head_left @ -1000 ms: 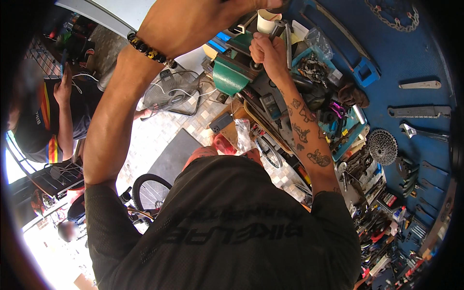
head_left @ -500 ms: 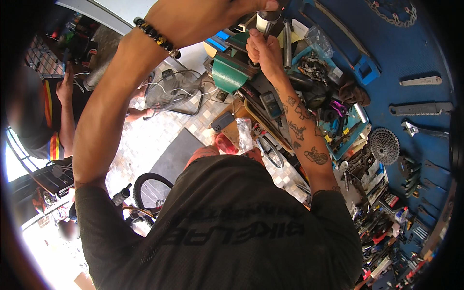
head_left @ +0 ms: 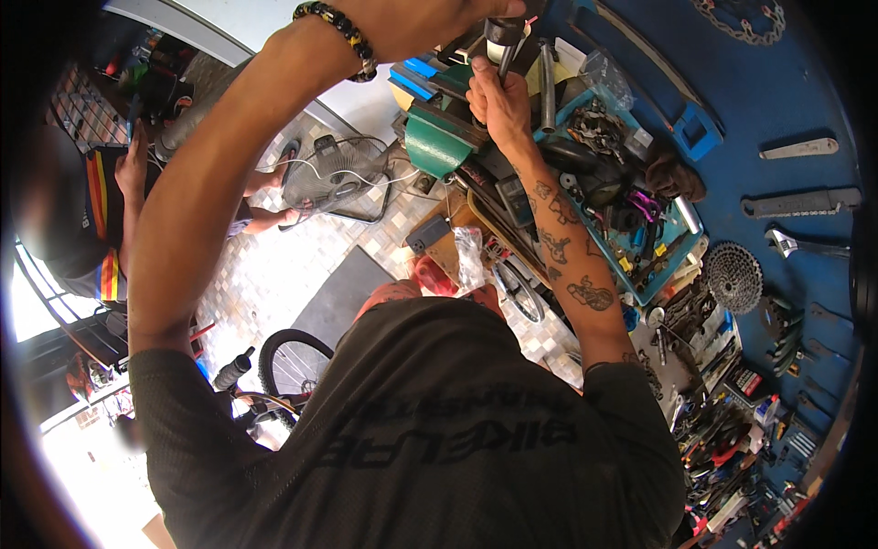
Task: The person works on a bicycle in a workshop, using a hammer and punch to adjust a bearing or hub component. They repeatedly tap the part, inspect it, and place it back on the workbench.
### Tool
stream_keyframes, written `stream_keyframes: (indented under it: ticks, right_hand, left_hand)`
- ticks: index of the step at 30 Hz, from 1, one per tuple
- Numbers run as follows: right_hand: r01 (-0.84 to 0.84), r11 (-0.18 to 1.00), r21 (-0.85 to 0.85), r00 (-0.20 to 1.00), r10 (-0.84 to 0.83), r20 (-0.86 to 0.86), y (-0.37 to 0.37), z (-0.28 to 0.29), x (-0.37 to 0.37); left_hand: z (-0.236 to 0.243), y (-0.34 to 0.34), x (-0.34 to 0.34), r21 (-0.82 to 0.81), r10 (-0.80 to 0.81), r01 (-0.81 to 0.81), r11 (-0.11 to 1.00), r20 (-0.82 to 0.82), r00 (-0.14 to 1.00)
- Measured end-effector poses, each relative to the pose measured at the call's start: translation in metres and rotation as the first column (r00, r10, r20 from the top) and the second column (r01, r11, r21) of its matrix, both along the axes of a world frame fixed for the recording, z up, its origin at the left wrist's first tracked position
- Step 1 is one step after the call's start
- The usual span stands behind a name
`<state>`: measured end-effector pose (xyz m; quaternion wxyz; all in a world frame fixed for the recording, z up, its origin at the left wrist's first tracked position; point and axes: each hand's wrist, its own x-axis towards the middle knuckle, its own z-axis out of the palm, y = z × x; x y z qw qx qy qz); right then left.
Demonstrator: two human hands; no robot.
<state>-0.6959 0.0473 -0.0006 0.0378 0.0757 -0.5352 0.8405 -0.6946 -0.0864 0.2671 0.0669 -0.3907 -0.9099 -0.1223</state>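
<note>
My right hand [head_left: 503,102] is closed round the metal shaft of a tool with a dark cylindrical head [head_left: 505,33], its thumb lying along the shaft. Above it, my left hand [head_left: 425,27] reaches across the top edge of the picture, a beaded bracelet [head_left: 352,37] on its wrist. The thumb comes close to the tool's head; the other fingers are out of the picture, so I cannot tell whether they grip it. Just left of my right hand stands a green bench vise [head_left: 434,144]. A metal tube [head_left: 547,87] stands to its right.
A teal tray [head_left: 654,291] full of bike parts lies right of my right forearm. Tools and a cassette [head_left: 733,276] hang on the blue wall [head_left: 704,197]. A standing fan [head_left: 334,174] and another person [head_left: 110,210] are at left. A bicycle wheel [head_left: 293,361] is beside me.
My left wrist and forearm have shifted up and to the right. The tool's head has tipped slightly and looks darker. My right hand keeps its hold, and the whole view has shifted a little.
</note>
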Motion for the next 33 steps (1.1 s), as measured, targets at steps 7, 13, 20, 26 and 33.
stream_keyframes:
  ticks: [7, 13, 20, 26, 33]
  right_hand:
    - [-0.007, 1.0, -0.007, 1.0, 0.006, -0.007, -0.001, 0.006, 0.002]
    - [-0.018, 1.0, -0.021, 1.0, 0.018, -0.006, 0.0, 0.003, 0.002]
    - [-0.084, 0.996, 0.023, 0.994, 0.086, -0.072, 0.014, 0.015, 0.0]
    - [0.088, 0.974, 0.207, 0.983, -0.051, -0.177, 0.007, 0.035, 0.012]
    - [0.608, 0.716, 0.343, 0.733, -0.34, -0.589, -0.053, 0.056, 0.031]
  left_hand:
    - [0.018, 0.019, -0.014, 0.061, 0.071, -0.072, 0.996, 0.022, 0.997]
    - [0.008, 0.027, -0.003, -0.115, 0.062, -0.068, 0.991, -0.057, 0.996]
    - [0.024, 0.005, 0.012, 0.149, 0.045, -0.039, 0.988, -0.033, 0.998]
    - [-0.003, -0.053, 0.011, 0.134, 0.045, -0.021, 0.991, -0.179, 0.983]
    - [-0.037, -0.101, 0.053, 0.569, 0.323, -0.524, 0.634, 0.421, 0.847]
